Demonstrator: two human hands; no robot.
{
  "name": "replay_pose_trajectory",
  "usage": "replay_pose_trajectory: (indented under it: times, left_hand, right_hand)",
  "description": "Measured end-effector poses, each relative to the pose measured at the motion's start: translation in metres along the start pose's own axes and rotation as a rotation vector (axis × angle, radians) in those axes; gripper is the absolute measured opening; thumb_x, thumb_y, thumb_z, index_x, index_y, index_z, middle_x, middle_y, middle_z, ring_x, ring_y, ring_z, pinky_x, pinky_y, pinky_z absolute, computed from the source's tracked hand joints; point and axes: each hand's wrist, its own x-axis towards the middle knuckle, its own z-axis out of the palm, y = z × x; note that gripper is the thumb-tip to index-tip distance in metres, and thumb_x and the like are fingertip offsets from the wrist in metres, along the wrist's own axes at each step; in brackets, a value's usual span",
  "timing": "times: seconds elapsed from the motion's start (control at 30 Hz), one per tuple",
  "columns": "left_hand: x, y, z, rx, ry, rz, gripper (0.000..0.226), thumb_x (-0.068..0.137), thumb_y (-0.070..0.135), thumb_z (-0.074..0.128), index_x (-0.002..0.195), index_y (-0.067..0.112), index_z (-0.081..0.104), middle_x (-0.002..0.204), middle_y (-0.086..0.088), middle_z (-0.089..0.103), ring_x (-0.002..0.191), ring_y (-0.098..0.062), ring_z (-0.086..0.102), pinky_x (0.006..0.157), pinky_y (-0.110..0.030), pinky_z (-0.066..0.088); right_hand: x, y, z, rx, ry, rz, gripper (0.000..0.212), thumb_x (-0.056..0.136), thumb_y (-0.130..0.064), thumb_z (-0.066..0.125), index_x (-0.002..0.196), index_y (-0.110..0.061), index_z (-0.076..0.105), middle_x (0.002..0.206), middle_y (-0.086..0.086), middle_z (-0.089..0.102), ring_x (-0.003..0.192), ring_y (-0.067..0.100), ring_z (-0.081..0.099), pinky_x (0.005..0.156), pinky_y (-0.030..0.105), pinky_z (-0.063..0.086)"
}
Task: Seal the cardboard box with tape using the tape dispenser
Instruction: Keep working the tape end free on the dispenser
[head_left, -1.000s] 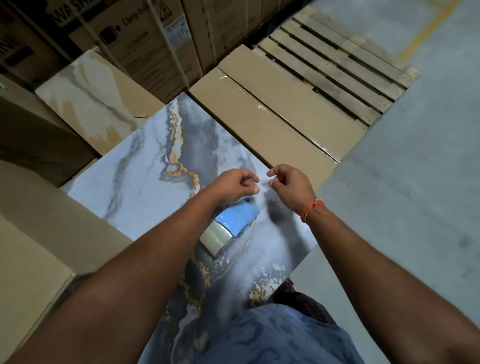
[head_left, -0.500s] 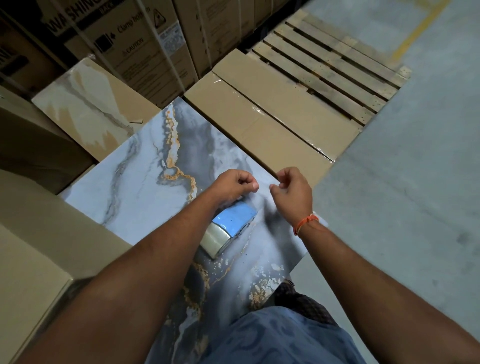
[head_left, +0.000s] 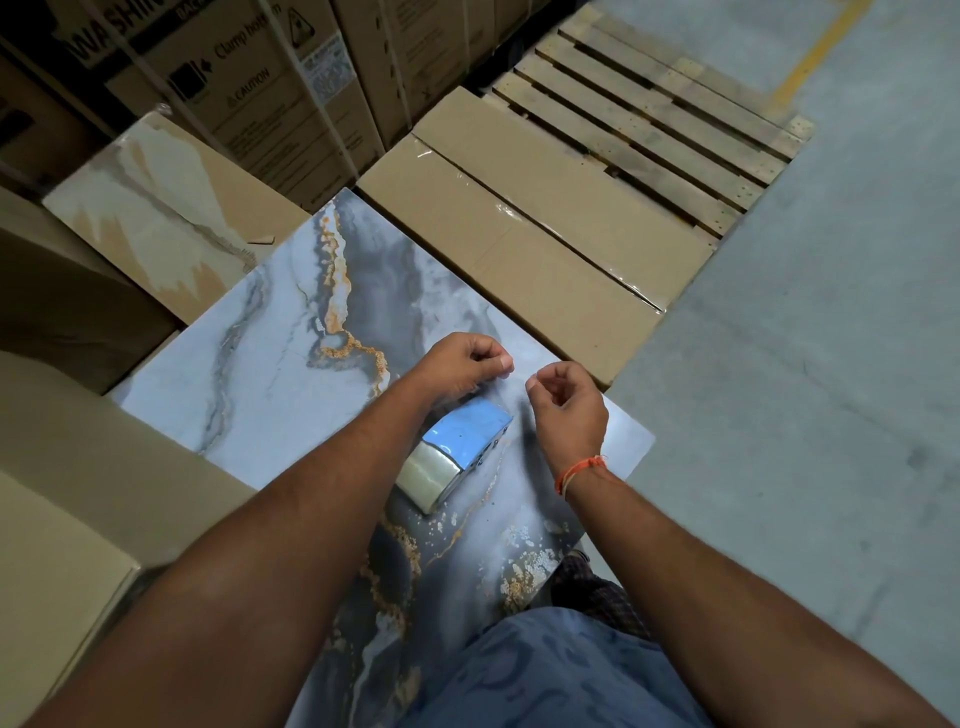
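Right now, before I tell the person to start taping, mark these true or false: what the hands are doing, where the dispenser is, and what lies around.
1. The tape dispenser lies on the marbled tile. True.
2. The left hand grips the dispenser. False: it hovers above it, fingers pinched.
3. The right hand has an orange thread at its wrist. True.
4. The wooden pallet is stacked full of boxes. False: its slats lie bare.
5. The flat cardboard boxes beyond the tile lie open. False: their tops look closed, with clear tape on the seam.
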Motion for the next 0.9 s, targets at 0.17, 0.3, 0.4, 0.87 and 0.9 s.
replay_pose_trajectory:
  times: [0.17, 0.3, 0.4, 0.87, 0.9]
  left_hand:
    - [-0.002, 0.004, 0.001, 0.033, 0.032, -0.029, 0.012, 0.096, 0.021, 0.073, 0.089, 0.012, 0.076, 0.077, 0.005, 0.072, 0.061, -0.001, 0.057, 0.057, -0.017, 0.046]
    - [-0.003, 0.006, 0.0, 0.065, 0.086, -0.033, 0.015, 0.093, 0.026, 0.076, 0.084, 0.015, 0.08, 0.072, 0.004, 0.072, 0.068, -0.009, 0.06, 0.064, -0.025, 0.051]
    - [-0.005, 0.004, 0.0, 0.035, 0.1, -0.031, 0.015, 0.092, 0.026, 0.077, 0.078, 0.018, 0.078, 0.073, -0.001, 0.073, 0.072, -0.014, 0.061, 0.071, -0.033, 0.052]
    - [-0.015, 0.0, -0.008, 0.355, 0.135, 0.286, 0.022, 0.083, 0.006, 0.083, 0.101, 0.017, 0.082, 0.091, 0.003, 0.08, 0.077, 0.007, 0.068, 0.086, -0.017, 0.057]
    - [-0.015, 0.0, -0.008, 0.36, 0.133, 0.282, 0.021, 0.082, 0.007, 0.084, 0.1, 0.017, 0.082, 0.089, 0.003, 0.079, 0.075, 0.006, 0.068, 0.085, -0.017, 0.057]
  right_hand:
    - [0.001, 0.0, -0.001, 0.006, -0.024, 0.042, 0.009, 0.087, -0.012, 0.072, 0.092, -0.019, 0.075, 0.078, -0.005, 0.072, 0.071, 0.005, 0.064, 0.072, 0.015, 0.051]
    - [0.001, -0.001, 0.0, 0.002, -0.026, 0.057, 0.012, 0.088, -0.014, 0.072, 0.098, -0.018, 0.078, 0.084, -0.003, 0.075, 0.075, 0.005, 0.066, 0.076, 0.016, 0.054]
    - [0.001, -0.003, 0.0, -0.015, -0.036, 0.055, 0.014, 0.088, -0.016, 0.072, 0.1, -0.018, 0.078, 0.085, -0.001, 0.076, 0.076, 0.006, 0.067, 0.077, 0.016, 0.054]
    - [-0.002, -0.007, -0.001, -0.023, -0.041, 0.047, 0.014, 0.086, -0.018, 0.074, 0.1, -0.018, 0.079, 0.084, -0.001, 0.077, 0.076, 0.006, 0.069, 0.078, 0.02, 0.056]
    - [-0.001, -0.007, -0.001, -0.022, -0.043, 0.046, 0.015, 0.087, -0.018, 0.074, 0.1, -0.018, 0.079, 0.085, -0.001, 0.077, 0.077, 0.006, 0.069, 0.079, 0.02, 0.056]
